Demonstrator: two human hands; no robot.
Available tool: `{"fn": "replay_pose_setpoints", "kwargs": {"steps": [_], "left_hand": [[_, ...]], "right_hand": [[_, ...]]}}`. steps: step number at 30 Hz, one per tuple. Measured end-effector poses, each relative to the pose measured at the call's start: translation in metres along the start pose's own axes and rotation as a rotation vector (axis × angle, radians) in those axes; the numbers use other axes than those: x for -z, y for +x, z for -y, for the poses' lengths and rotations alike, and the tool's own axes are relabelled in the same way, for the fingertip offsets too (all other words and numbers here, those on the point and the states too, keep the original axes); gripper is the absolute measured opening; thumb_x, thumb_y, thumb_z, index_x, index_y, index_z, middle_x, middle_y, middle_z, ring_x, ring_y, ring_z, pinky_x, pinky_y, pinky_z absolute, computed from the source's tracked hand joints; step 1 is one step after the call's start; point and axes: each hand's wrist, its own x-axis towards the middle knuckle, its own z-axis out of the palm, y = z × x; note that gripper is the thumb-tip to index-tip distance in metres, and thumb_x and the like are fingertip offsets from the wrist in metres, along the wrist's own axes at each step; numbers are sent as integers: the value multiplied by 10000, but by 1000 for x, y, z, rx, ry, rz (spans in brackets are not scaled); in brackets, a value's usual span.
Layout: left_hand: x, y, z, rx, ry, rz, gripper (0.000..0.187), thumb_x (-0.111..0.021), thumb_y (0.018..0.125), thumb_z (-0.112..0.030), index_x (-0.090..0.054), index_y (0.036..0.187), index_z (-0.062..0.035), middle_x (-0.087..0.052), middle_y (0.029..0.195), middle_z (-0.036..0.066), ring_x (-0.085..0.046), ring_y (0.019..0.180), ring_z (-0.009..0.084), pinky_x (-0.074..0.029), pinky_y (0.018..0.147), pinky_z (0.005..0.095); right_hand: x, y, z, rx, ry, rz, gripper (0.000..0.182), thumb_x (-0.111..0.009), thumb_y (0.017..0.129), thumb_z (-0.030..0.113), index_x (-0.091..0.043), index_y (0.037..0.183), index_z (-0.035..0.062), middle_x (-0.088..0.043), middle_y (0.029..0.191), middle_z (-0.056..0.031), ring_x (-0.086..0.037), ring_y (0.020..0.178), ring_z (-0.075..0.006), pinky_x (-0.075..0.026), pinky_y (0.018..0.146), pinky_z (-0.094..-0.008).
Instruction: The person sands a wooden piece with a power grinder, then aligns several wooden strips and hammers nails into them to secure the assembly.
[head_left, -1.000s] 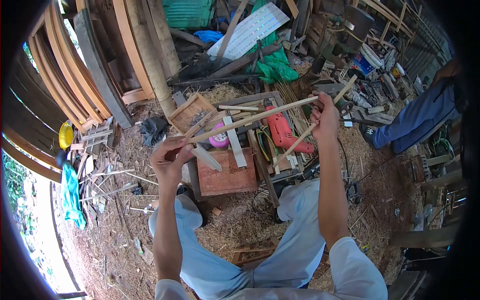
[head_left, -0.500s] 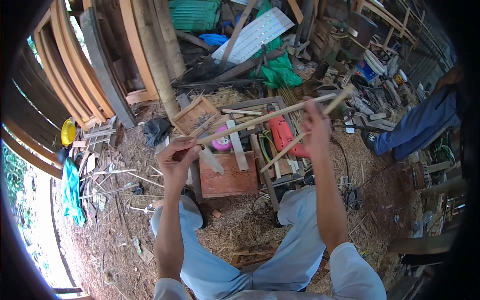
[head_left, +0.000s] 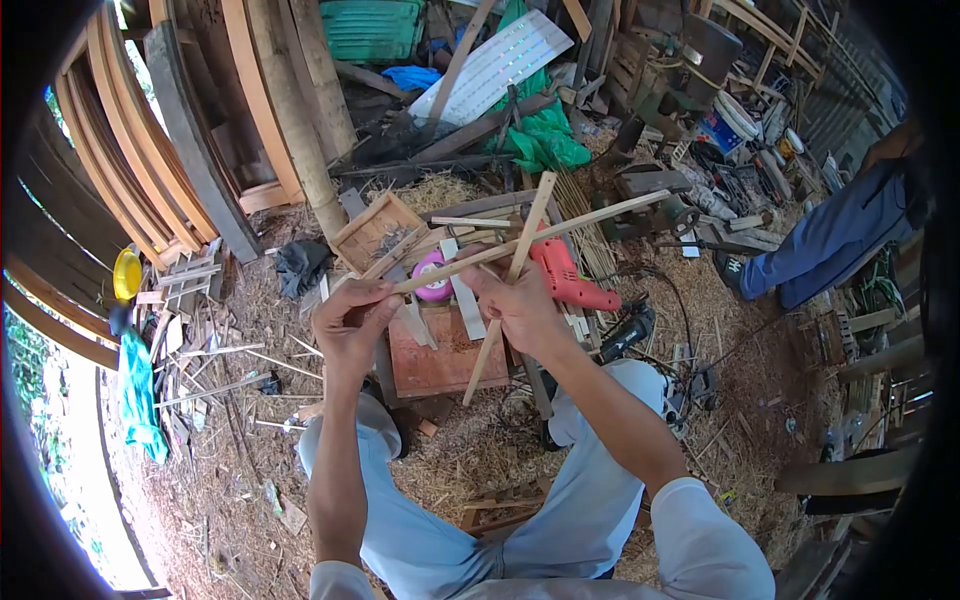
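Observation:
Between finger and thumb of my left hand [head_left: 350,318] is the end of a long thin wooden strip [head_left: 600,213], which slants up to the right. My right hand [head_left: 522,305] is closed around a second, shorter wooden strip [head_left: 534,222]. The two strips cross in an X at my right fingers, which overlap the long one in this view. Below them sits a reddish wooden board [head_left: 440,365] with pale wood pieces [head_left: 467,300] lying over it. A round purple object [head_left: 432,280] and a red power drill [head_left: 568,272] lie just beyond my hands.
A shallow wooden box [head_left: 375,232] with small dark bits stands beyond my left hand. A black-bodied power tool [head_left: 628,332] and cords lie by my right knee. Another person's leg [head_left: 835,235] is at the right. Wooden frames [head_left: 130,130] lean at the left; shavings cover the ground.
My right hand has moved left and inward along the long strip, bringing the shorter strip with it. That strip now stands steeper. My left hand keeps its hold in nearly the same place.

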Motion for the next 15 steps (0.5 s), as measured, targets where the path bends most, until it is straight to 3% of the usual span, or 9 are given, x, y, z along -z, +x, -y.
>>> {"fn": "replay_pose_setpoints", "kwargs": {"steps": [2, 4, 5, 7, 10, 15], "left_hand": [[-3, 0, -3, 6, 15, 16, 187, -690, 747, 107, -655, 907, 18, -649, 941, 131, -626, 878, 163, -511, 735, 242], [-5, -2, -6, 65, 0, 10, 185, -690, 745, 110, -656, 903, 19, -652, 934, 129, -627, 877, 160, -508, 736, 243], [-6, -2, -7, 64, 1, 7, 185, -690, 745, 110, -656, 903, 19, -652, 934, 129, -627, 877, 160, -508, 736, 243], [-7, -4, -9, 53, 9, 16, 187, -691, 741, 112, -656, 899, 18, -653, 922, 122, -627, 874, 158, -502, 745, 240], [-9, -2, -8, -50, 45, 60, 190, -697, 733, 114, -654, 892, 20, -649, 924, 121, -625, 871, 153, -502, 746, 239], [-16, -2, -10, -2, 1, 34, 208, -710, 725, 105, -654, 906, 17, -636, 957, 121, -623, 886, 162, -510, 765, 252]], "right_hand": [[-9, -3, 1, 5, -21, 16, 310, -749, 790, 194, -647, 1018, 10, -609, 745, 13, -471, 554, -35, -366, 467, -203], [-18, -6, 1, -20, -143, 37, 309, -744, 792, 168, -641, 1026, -5, -664, 892, -39, -577, 719, -73, -471, 601, -228], [-18, -5, -3, -21, -144, 39, 309, -744, 792, 168, -641, 1026, -5, -664, 892, -39, -577, 719, -73, -471, 601, -228], [-18, -3, -10, -15, -117, 56, 296, -737, 798, 151, -639, 1021, -17, -671, 927, -63, -608, 862, -110, -498, 744, -254], [-20, -4, -12, -32, -113, 57, 280, -732, 803, 147, -641, 1010, -18, -669, 918, -67, -610, 837, -108, -493, 744, -249], [-19, -4, -14, -34, -63, 45, 254, -729, 806, 144, -652, 991, -12, -671, 917, -70, -613, 845, -105, -486, 757, -237]]}}
